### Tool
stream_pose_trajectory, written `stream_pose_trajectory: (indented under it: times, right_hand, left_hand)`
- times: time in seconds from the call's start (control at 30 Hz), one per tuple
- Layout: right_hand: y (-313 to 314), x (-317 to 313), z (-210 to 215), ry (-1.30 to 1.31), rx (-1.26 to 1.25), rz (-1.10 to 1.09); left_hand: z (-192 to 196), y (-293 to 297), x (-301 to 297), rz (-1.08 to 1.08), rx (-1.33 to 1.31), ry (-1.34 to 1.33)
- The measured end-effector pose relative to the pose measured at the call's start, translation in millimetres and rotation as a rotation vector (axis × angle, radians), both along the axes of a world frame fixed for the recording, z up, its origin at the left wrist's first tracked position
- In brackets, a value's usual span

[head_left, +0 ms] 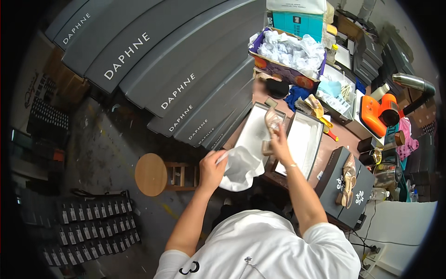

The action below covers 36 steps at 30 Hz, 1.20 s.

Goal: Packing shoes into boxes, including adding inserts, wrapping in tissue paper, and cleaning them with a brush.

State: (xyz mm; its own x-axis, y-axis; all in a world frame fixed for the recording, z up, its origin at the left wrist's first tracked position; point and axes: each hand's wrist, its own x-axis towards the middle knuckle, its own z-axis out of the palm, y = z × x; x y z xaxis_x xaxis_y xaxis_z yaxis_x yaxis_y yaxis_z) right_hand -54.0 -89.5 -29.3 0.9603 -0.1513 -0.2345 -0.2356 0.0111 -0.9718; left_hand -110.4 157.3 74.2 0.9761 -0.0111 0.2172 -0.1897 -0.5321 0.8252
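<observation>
My left hand [213, 168] is closed on the rim of a white cloth bag [240, 173], whose mouth gapes toward me. To its right, my right hand [280, 145] grips a beige high-heeled shoe [272, 120], blurred a little by motion. The shoe is held above an open shoe box [251, 122] with a white inside. Beside that lies a second open box part [304, 142], also white inside, below and right of my right hand. A matching heeled shoe [348, 182] rests on a closed dark shoe box [329, 183] at the right.
Large grey boxes [153, 60] are stacked along the left. Behind the open boxes stand a carton of crumpled white paper [292, 51] and a yellow-handled brush [317, 109]. An orange device [371, 116] and a hot-air gun [413, 83] sit at right. A round wooden stool [151, 174] stands on the floor.
</observation>
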Motion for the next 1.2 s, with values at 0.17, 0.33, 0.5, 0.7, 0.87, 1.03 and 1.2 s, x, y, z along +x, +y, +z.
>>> stream_pose_trajectory:
  times: [0.17, 0.33, 0.5, 0.7, 0.87, 1.03, 1.2]
  right_hand:
    - [-93.1, -114.0, 156.2, -0.160, 0.432, 0.280]
    - [-99.5, -163.8, 164.0, -0.120, 0.038, 0.545]
    - [-37.6, -117.9, 146.3, -0.005, -0.317, 0.826]
    - [-32.7, -114.9, 101.1, 0.164, 0.737, -0.186]
    - [-38.8, -122.2, 79.3, 0.157, 1.180, -0.199]
    - [-23.9, -123.6, 66.8, 0.007, 1.434, -0.221]
    - [-25.5, -120.7, 64.7, -0.008, 1.433, -0.198]
  left_hand:
    - [-10.5, -46.8, 46.2, -0.053, 0.058, -0.063]
    - [21.4, -102.3, 49.5, -0.214, -0.118, 0.001]
    - [51.6, -133.6, 4.2, -0.808, 0.061, -0.116]
    - [27.5, -93.1, 79.5, -0.751, 0.179, -0.064]
    - [11.9, -105.4, 91.7, -0.745, 0.047, -0.005]
    - [7.7, -116.6, 103.4, -0.827, -0.002, 0.032]
    - [11.8, -125.6, 108.0, -0.873, -0.006, 0.065]
